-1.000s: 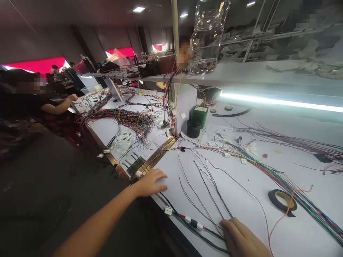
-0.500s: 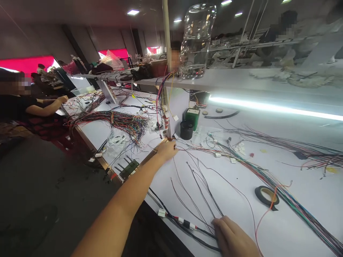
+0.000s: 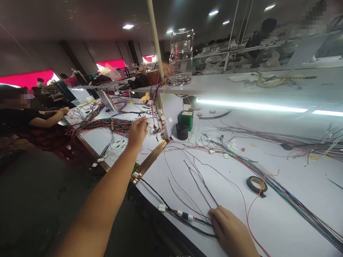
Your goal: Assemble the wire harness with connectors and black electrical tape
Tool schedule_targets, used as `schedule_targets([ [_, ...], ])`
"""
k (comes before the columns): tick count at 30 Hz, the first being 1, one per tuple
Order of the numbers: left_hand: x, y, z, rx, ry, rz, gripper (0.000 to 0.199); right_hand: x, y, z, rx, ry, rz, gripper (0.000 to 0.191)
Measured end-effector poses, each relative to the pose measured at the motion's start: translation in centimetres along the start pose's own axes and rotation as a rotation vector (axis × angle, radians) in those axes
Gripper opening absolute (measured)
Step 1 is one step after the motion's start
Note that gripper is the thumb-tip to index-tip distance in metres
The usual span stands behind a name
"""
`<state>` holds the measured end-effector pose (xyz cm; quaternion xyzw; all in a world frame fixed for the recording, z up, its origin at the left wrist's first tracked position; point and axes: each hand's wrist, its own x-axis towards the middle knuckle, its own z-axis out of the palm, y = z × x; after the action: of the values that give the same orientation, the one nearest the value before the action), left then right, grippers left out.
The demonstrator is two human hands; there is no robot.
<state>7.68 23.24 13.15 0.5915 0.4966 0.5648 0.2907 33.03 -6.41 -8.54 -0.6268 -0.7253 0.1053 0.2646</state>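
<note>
On the near side of the black tape roll (image 3: 250,185), bare bench (image 3: 284,232) leaves a low pass. Left of the roll, the right hand (image 3: 232,228) and dark cables (image 3: 185,215) block the way; just behind it runs a wire bundle (image 3: 289,198), and farther back a shelf (image 3: 214,82) overhangs.

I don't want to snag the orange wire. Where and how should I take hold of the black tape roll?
I'd pinch the black tape roll by its left rim as pictured, coming from above left, finger inside the hole, thumb outside. It lies flat, hole facing up; the orange wire crosses its right side, and the loose tape end juts out at lower right.
</note>
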Motion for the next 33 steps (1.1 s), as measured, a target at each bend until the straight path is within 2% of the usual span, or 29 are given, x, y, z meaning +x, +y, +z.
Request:
schedule_targets([
  [3, -1.5, 3.4, -0.2, -0.18, 0.039, 0.027, 0.019, 0.5, 0.2, -0.5, 0.152, -0.025, 0.092, 0.021],
  [5, -3.8, 5.2, 0.1, -0.375, -0.14, -0.042, 0.015, 1.2, 0.5, -2.2, 0.277, -0.028, 0.199, 0.026],
  [7, -6.7, 6.3, 0.6, -0.468, -0.337, -0.092, 0.014, 1.7, 0.6, -5.4, 0.363, 0.062, 0.238, 0.026],
  [9, -9.6, 6.8, 1.1, -0.495, -0.495, -0.129, 0.014, 1.9, -0.1, -9.8, 0.365, 0.27, 0.153, 0.017],
  [10, -11.0, 7.0, 1.4, -0.494, -0.56, -0.144, 0.015, 2.0, -0.9, -12.1, 0.325, 0.335, 0.095, 0.012],
  [12, -13.7, 7.0, 2.2, -0.475, -0.664, -0.179, 0.017, 2.1, -3.5, -16.1, 0.183, 0.398, -0.179, 0.01],
  [13, -14.9, 7.1, 2.7, -0.468, -0.703, -0.202, 0.018, 2.3, -4.9, -17.5, 0.109, 0.435, -0.327, 0.013],
  [14, -16.1, 7.1, 3.2, -0.47, -0.738, -0.231, 0.018, 2.7, -6.4, -18.4, 0.006, 0.482, -0.404, 0.018],
  [15, -17.2, 7.1, 3.8, -0.483, -0.769, -0.265, 0.018, 3.3, -7.7, -18.8, -0.112, 0.531, -0.428, 0.025],
  [16, -18.3, 7.1, 4.3, -0.507, -0.797, -0.3, 0.017, 3.9, -8.6, -18.8, -0.207, 0.525, -0.423, 0.029],
  [18, -20.1, 7.1, 5.2, -0.569, -0.841, -0.386, 0.016, 5.1, -9.5, -18.0, -0.323, 0.448, -0.368, 0.026],
  [21, -21.8, 6.7, 5.9, -0.618, -0.845, -0.535, 0.018, 5.8, -8.8, -16.4, -0.379, 0.343, -0.299, 0.025],
  [25, -23.0, 5.8, 5.9, -0.584, -0.835, -0.703, 0.021, 5.1, -7.4, -15.7, -0.391, 0.13, -0.333, 0.033],
  [27, -23.6, 5.4, 5.8, -0.592, -0.83, -0.74, 0.023, 4.8, -7.1, -15.8, -0.392, 0.062, -0.348, 0.037],
  [29, -24.5, 5.0, 5.8, -0.619, -0.796, -0.747, 0.024, 4.8, -6.8, -15.9, -0.366, 0.062, -0.31, 0.041],
  [33, -26.2, 4.6, 5.5, -0.646, -0.666, -0.679, 0.023, 5.1, -6.4, -15.6, -0.217, 0.043, -0.184, 0.046],
])
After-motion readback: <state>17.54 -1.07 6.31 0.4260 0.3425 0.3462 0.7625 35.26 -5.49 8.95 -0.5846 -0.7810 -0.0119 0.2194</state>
